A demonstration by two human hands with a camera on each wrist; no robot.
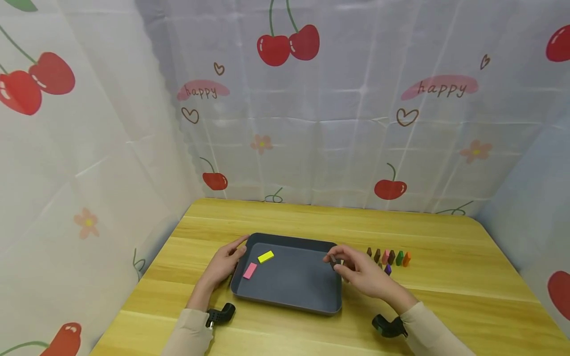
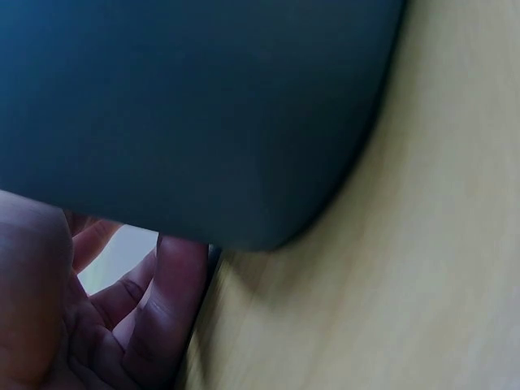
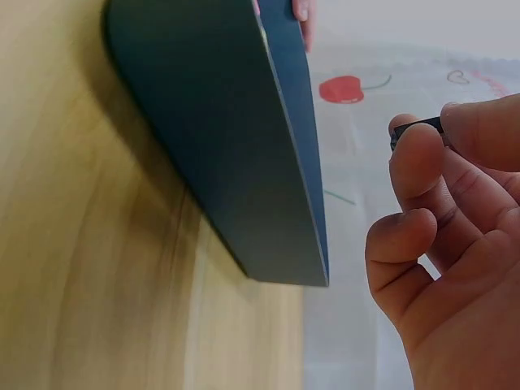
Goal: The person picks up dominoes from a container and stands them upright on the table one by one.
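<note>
A dark grey rectangular tray (image 1: 289, 277) lies on the table. My left hand (image 1: 224, 264) holds its left side, with the thumb at the rim; in the left wrist view the fingers (image 2: 175, 301) bend against the outer wall. Over the tray's right edge, my right hand (image 1: 358, 269) pinches a small dark brown domino-like block (image 1: 333, 261) between thumb and fingertips; the right wrist view shows the dark block (image 3: 418, 128) mostly covered by them. Inside the tray, a yellow block (image 1: 265, 256) and a pink block (image 1: 250, 270) lie flat at the left.
Right of the tray, several small blocks stand upright in a row, among them a green block (image 1: 400, 257) and an orange block (image 1: 407, 259). A purple block (image 1: 388, 269) stands nearer, partly behind the right hand. Cherry-printed curtains (image 1: 311, 148) enclose the wooden table (image 1: 445, 296).
</note>
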